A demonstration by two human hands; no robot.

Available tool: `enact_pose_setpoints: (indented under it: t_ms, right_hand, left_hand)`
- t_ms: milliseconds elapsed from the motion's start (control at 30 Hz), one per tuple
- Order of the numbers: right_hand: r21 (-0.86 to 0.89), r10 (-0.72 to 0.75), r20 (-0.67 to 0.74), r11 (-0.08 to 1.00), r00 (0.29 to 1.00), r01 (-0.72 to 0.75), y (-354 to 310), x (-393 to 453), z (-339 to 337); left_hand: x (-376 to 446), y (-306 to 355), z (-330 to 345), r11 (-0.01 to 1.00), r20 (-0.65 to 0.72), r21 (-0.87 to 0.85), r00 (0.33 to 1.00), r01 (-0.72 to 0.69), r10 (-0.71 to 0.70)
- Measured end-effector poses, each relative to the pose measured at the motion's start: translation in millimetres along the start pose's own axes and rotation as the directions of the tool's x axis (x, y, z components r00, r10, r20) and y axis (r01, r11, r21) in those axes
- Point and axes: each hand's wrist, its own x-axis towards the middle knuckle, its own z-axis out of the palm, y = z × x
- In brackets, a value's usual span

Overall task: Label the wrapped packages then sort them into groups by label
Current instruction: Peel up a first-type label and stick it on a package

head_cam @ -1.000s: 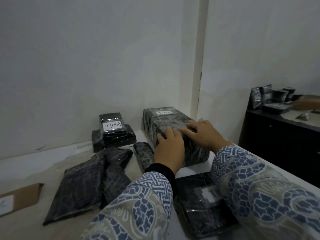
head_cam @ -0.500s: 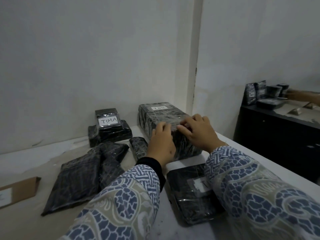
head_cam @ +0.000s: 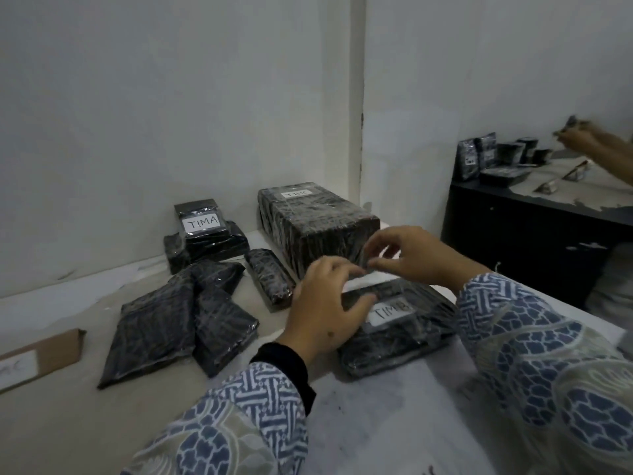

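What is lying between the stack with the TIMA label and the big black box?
In the head view, one small black plastic-wrapped roll lies between the TIMA-labelled stack of black packages and the big black wrapped box.

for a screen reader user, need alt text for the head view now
Both hands, left hand and right hand, pinch a small dark strip above a flat black package labelled TIMB; a large TIMC package and a TIMA stack sit behind on the table.
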Motion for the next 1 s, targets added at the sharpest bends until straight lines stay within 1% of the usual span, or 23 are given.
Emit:
enact_pose_setpoints:
  t_ms: [67,133,200,267,333,433,500,567,600,667,733,767,833,867,933,967,1000]
  right_hand:
    - [-0.076,0.044,0.170,0.997,0.985,-0.031,-9,-22,-9]
    - [-0.163,0.116,0.280,0.984,0.953,-0.072,-19,-44,-16]
    - [-0.240,0.188,0.344,0.965,0.920,-0.107,-28,-64,-18]
    - [-0.294,0.222,0.355,0.949,0.908,-0.117,-34,-79,-14]
    - [-0.295,0.200,0.311,0.950,0.929,-0.106,-35,-87,-6]
    - [-0.234,0.128,0.210,0.969,0.969,-0.077,-31,-94,10]
    - [-0.204,0.086,0.139,0.977,0.987,-0.056,-25,-97,25]
    - [-0.215,0.025,0.053,0.977,0.998,-0.013,-20,-103,37]
    - [-0.216,-0.014,-0.001,0.976,1.000,0.013,-16,-108,42]
    - [-0.184,-0.053,-0.104,0.982,0.993,0.033,-9,-120,48]
    - [-0.110,0.017,-0.195,0.993,0.981,-0.040,0,-131,44]
    - [-0.090,0.080,-0.230,0.991,0.970,-0.103,6,-136,40]
    - [-0.141,0.213,-0.288,0.955,0.934,-0.261,25,-145,32]
    - [-0.181,0.285,-0.310,0.919,0.907,-0.350,37,-150,27]
    - [-0.198,0.425,-0.312,0.846,0.850,-0.495,58,-159,18]
    - [-0.179,0.483,-0.294,0.820,0.825,-0.543,68,-163,14]
    - [-0.155,0.520,-0.278,0.805,0.808,-0.572,76,-166,11]
  left_hand:
    - [-18,6,1,0.986,0.052,0.102,0.991,-0.129,0.124]
    - [-34,9,3,0.965,0.112,0.180,0.978,-0.193,0.175]
    - [-46,10,8,0.957,0.126,0.212,0.977,-0.196,0.172]
    - [-52,12,12,0.962,0.103,0.217,0.984,-0.168,0.149]
    - [-55,15,17,0.966,0.104,0.226,0.989,-0.124,0.102]
    - [-61,20,23,0.970,0.096,0.238,0.995,-0.051,0.029]
    - [-64,19,28,0.955,0.104,0.298,0.994,-0.011,-0.021]
    - [-67,22,31,0.931,0.110,0.364,0.992,0.025,-0.069]
    - [-69,24,32,0.918,0.086,0.396,0.994,0.021,-0.060]
    - [-71,32,33,0.879,-0.017,0.476,0.998,-0.041,0.056]
    - [-69,37,38,0.844,-0.057,0.516,0.978,-0.143,0.200]
    - [-66,42,40,0.835,-0.040,0.512,0.966,-0.201,0.257]
    - [-61,54,47,0.829,-0.011,0.464,0.934,-0.312,0.358]
    - [-57,61,54,0.833,0.011,0.417,0.919,-0.362,0.394]
    - [-49,77,63,0.859,0.095,0.291,0.906,-0.422,0.413]
    - [-44,86,67,0.883,0.171,0.225,0.909,-0.412,0.380]
    - [-40,92,71,0.904,0.264,0.196,0.908,-0.380,0.325]
